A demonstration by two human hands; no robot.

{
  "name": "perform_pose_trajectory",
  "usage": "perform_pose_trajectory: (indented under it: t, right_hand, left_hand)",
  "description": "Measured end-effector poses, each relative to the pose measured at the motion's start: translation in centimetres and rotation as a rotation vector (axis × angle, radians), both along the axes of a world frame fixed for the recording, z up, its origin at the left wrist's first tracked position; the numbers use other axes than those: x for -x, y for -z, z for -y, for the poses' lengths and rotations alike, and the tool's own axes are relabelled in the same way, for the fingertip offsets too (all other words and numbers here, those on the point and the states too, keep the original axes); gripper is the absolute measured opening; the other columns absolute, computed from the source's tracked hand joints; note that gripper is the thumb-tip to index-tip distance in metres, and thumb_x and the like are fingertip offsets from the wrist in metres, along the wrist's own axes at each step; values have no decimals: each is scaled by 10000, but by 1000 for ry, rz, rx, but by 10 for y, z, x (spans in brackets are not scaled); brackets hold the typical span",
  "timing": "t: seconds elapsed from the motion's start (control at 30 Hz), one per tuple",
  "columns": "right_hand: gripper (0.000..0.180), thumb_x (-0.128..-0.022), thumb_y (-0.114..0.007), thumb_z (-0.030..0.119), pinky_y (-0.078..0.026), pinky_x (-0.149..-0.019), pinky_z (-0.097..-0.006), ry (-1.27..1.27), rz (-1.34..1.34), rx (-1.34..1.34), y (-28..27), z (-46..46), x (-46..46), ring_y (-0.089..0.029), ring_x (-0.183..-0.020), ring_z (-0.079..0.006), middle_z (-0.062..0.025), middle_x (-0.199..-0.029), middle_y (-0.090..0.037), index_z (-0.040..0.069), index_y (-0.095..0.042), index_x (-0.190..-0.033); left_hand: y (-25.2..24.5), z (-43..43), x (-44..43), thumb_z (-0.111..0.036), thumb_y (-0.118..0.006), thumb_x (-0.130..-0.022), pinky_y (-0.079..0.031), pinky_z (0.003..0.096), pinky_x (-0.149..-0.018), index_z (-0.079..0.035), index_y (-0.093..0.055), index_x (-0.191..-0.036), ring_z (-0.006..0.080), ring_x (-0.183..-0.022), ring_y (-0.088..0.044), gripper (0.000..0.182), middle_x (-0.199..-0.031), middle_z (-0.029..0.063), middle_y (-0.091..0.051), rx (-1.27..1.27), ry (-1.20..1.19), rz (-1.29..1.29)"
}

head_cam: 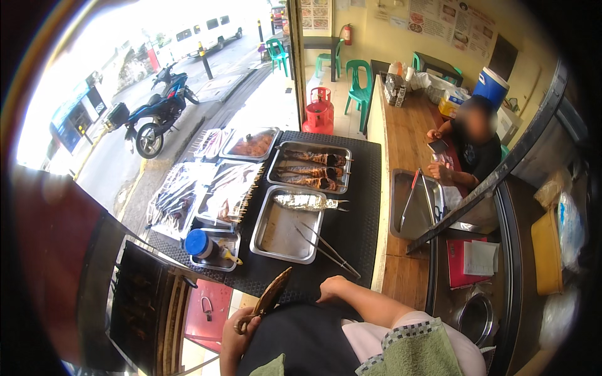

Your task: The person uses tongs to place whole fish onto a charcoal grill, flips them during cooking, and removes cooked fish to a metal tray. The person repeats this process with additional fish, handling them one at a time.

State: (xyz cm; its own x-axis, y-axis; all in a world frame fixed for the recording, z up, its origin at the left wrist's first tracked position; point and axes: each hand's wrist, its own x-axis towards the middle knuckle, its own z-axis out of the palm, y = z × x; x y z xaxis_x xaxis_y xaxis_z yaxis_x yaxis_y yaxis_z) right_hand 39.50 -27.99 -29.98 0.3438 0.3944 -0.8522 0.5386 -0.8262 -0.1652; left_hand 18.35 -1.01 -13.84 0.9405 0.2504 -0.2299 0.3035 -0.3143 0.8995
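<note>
My left hand (239,329), low in the view, is closed around the handle of a woven hand fan (273,292) whose blade tilts up towards the black table. At the table's near edge is my right hand (332,287), bent at the wrist; its fingers are mostly hidden. Just beyond it lie metal tongs (331,253), their tips over a stainless steel tray (268,235). A foil-wrapped fish (301,202) lies across the back of that tray. Behind it, another steel tray (349,151) holds three grilled fish (308,171) on sticks.
Plastic-covered skewers (230,188), a tray of reddish food (251,144) and a blue-lidded jar (200,243) beside a brush (230,256) stand left. A charcoal grill (136,296) is lower left. Across the wooden counter (407,127) sits a person (475,145) with a phone.
</note>
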Motion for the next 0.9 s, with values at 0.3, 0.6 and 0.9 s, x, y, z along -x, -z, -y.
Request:
perform_pose_trajectory:
  t: [0.3,0.6,0.9]
  right_hand:
    - [510,-961,-645,648,-599,-951,-427,41,-21,-9,-3,2,4,-763,-1115,-219,14,-1172,-810,235,-828,-1195]
    - [601,-909,-682,659,-588,-971,-426,51,-7,-63,6,4,6,-756,-1124,-282,-93,-1157,-803,132,-824,-1161]
    - [639,-897,-690,673,-583,-993,-435,58,9,-66,7,4,5,-744,-1160,-295,-103,-1189,-794,123,-810,-1199]
  left_hand:
    - [19,-6,5,-163,-785,-984,-548,291,-868,52,-684,-1267,165,-964,-715,370,-1037,123,-770,94,26,38]
    - [21,-12,8,-149,-780,-993,-536,269,-881,80,-665,-1282,159,-987,-707,386,-1079,120,-758,129,27,42]
    - [21,-13,9,-156,-765,-1009,-527,271,-938,19,-667,-1328,138,-1049,-699,376,-1117,77,-760,99,31,-10]
